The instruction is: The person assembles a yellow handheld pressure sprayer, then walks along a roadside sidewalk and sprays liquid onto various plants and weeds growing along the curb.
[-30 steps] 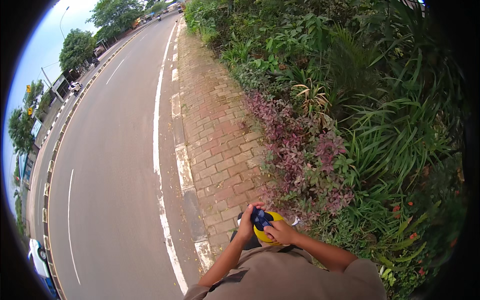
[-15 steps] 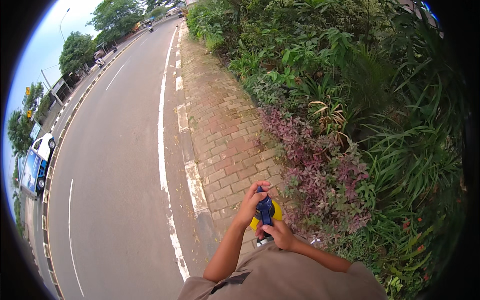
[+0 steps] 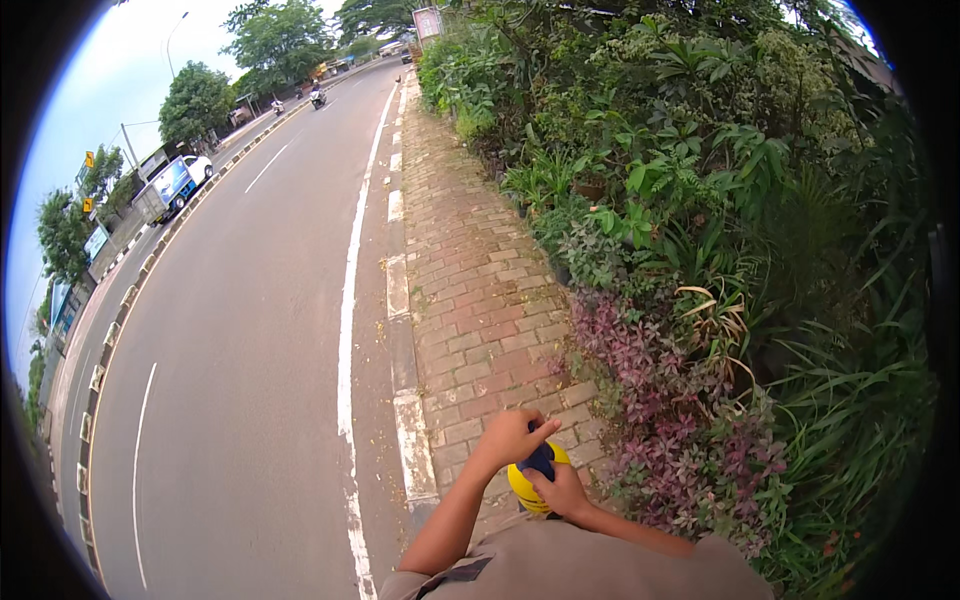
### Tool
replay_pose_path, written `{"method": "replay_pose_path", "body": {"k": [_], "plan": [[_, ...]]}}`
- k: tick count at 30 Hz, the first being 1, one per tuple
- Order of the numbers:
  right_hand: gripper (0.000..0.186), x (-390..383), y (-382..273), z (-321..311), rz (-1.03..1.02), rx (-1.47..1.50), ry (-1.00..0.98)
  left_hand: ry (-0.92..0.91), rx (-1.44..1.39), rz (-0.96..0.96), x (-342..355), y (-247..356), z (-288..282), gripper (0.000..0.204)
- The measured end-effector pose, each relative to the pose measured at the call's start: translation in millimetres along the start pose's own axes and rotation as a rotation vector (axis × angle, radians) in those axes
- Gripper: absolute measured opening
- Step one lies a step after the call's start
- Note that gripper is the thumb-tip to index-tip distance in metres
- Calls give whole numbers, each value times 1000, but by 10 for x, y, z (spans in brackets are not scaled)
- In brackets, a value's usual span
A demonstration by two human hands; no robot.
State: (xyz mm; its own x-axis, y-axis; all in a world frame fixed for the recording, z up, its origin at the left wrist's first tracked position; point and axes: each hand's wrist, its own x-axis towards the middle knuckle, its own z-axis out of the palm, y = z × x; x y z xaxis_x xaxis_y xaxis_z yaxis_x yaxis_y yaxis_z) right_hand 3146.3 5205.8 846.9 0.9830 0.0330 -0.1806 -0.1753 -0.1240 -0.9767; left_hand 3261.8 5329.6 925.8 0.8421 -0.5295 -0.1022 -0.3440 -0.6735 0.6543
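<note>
A yellow spray bottle (image 3: 523,487) with a dark blue head (image 3: 541,460) is held low in front of my body, above the brick pavement. My left hand (image 3: 510,440) is closed over the top of the blue head, its fingers bent across it. On the near right side, my right hand (image 3: 563,488) grips the bottle just below, thumb against the blue part. My hands hide much of the head, and the bottle's base is partly covered by my shirt (image 3: 590,560).
The brick sidewalk (image 3: 475,300) runs ahead, with a painted kerb (image 3: 398,290) and road (image 3: 250,330) on its left. Dense plants (image 3: 690,180) and purple-leaved shrubs (image 3: 650,370) border its right. A motorbike (image 3: 318,98) and a white and blue truck (image 3: 180,185) are on the road.
My left hand has shifted over the bottle's top and curled across it. The view has turned left, so plants sit farther right. The truck has moved away up the road.
</note>
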Motion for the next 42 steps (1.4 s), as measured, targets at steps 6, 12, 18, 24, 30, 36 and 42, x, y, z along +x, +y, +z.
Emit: {"method": "replay_pose_path", "body": {"k": [6, 12, 18, 24, 30, 36, 42], "plan": [[37, 1272, -617, 19, 59, -183, 65, 124, -65, -200, 1014, 160, -1221, 56], [34, 2135, -682, -11, 49, -155, 158, 180, -186, -132, 2017, 119, -2281, 62], [34, 3192, -400, 101, 378, -183, 142, -439, 44, 73, 3507, -1128, -1879, 60], [28, 4374, -846, 204, 493, -23, 229, -599, 28, 263, 4541, -1691, -1970, 54], [17, 5595, -861, 466, 394, 41, 353, -613, -21, 217, 5266, -2434, -2403, 46], [19, 6379, -1290, 477, 439, 147, 372, -300, 239, 95, 5662, -2579, -2613, 41], [21, 7190, -1178, 220, 325, 209, 264, 396, -371, 82, 6322, -3033, -2628, 40]]}}
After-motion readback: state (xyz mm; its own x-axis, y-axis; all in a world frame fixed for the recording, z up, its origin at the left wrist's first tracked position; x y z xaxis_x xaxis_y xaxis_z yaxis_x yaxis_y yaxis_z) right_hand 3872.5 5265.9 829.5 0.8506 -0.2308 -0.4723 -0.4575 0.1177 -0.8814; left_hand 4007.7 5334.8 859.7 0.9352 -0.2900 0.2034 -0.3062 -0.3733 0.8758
